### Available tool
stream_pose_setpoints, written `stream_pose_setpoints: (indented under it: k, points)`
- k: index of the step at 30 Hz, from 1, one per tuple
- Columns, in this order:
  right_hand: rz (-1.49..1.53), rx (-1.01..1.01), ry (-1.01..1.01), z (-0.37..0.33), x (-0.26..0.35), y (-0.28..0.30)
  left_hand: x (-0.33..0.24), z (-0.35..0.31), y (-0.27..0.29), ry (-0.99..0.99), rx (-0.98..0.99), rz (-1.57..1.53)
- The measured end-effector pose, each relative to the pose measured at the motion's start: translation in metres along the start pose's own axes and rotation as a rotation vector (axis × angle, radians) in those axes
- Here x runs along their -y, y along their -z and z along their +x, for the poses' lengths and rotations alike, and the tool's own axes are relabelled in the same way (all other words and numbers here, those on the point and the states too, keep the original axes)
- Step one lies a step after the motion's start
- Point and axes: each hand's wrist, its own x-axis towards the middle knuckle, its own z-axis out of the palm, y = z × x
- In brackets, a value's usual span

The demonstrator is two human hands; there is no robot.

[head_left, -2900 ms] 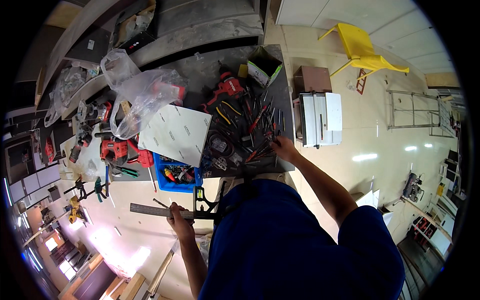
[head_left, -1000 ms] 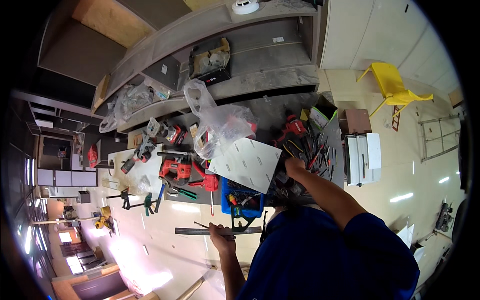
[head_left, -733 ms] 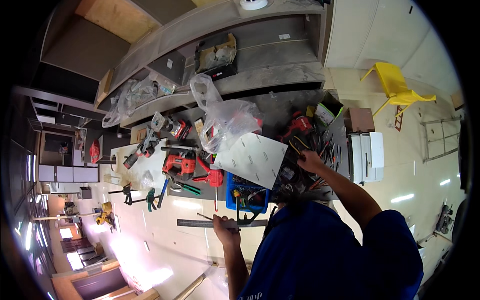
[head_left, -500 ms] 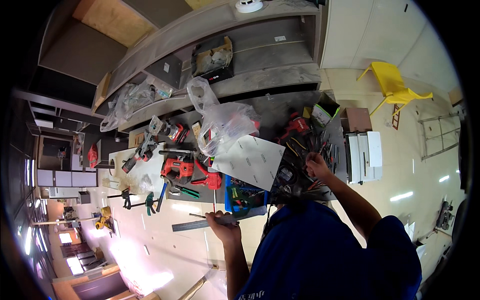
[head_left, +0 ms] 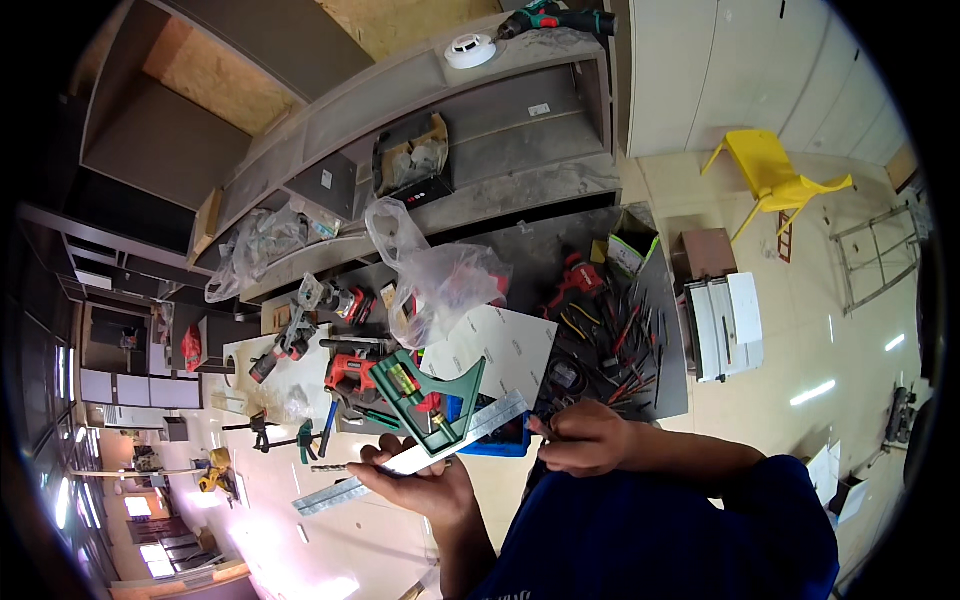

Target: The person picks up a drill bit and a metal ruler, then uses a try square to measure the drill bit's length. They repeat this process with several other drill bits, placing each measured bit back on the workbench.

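My left hand is closed around the steel blade of a combination square, below its green head. The head carries a small level vial and a brass-coloured knob. The blade slants up to the right. A thin spiral drill bit sticks out leftward from the fingers of the same hand. Just beyond the blade's right end is my right hand, its fingers closed together. Something small and dark shows at its fingertips, but I cannot make out what it is.
On the dark bench lie a white printed sheet, a clear plastic bag, red power tools and many loose bits. A blue bin sits behind the square. A yellow chair stands at the far right.
My right hand has left the loose bits and come down and left to the blade's end. My left hand has raised and turned the square, so its green head now shows plainly.
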Motion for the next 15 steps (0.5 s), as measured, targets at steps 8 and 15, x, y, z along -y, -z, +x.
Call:
stream_pose_setpoints:
  k: [8, 15]
  points:
    - [0.181, -0.061, 0.058, 0.000, 0.003, -0.005, -0.008, -0.012, -0.017, -0.017, -0.005, -0.099]
    - [0.236, -0.106, 0.114, -0.001, 0.002, -0.009, -0.010, -0.019, -0.018, -0.005, -0.030, -0.127]
